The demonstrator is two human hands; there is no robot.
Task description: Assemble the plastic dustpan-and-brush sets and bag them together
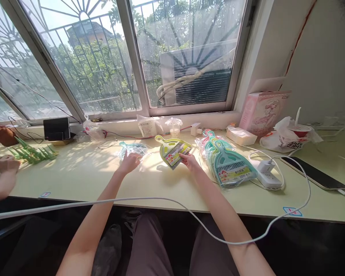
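My right hand point(191, 161) is closed on the lower right edge of a yellow-green mini dustpan and brush set point(172, 151). The set is tilted above the table, its handle pointing up and left, with a printed label across the brush. My left hand point(130, 162) is at the near edge of a blue dustpan set point(133, 147) in clear plastic, lying on the table. Its fingers look partly spread, and some are hidden. To the right of my right hand lies a pile of bagged dustpan sets point(232, 163), teal on top, with pink and green ones partly covered.
A white cable point(166, 198) loops across the front, over my right forearm. A power strip point(268, 179), a phone point(313, 172), a pink box point(261, 111) and a food bag point(290, 136) stand right. Another person's hands point(4, 165) are at far left beside green plant stems point(36, 151).
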